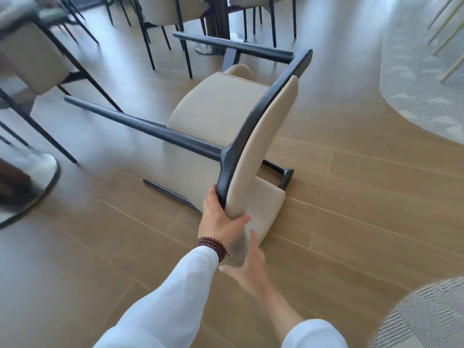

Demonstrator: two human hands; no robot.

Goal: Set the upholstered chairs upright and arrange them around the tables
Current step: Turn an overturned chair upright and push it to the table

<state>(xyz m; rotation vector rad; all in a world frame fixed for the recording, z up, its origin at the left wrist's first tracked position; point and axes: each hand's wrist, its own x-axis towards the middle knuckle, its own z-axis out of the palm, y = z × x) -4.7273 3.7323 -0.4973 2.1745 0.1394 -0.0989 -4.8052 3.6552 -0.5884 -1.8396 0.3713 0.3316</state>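
One tipped chair (216,109): left hand (221,219) grips its edge, right hand (248,267) touches.

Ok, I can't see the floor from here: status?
Left hand gripping chair back. Right hand open beside it. Chair tipped over, legs sideways. Table base nearby, left.

Top edge cuts far chairs (165,11): legs + seat bottoms only, blurred. Smeared + cut at left edge: left chair (32,59), table base (37,169). Motion blur on right hand (247,264); left hand (221,217) fingertips hidden behind fallen chair (221,109) frame.
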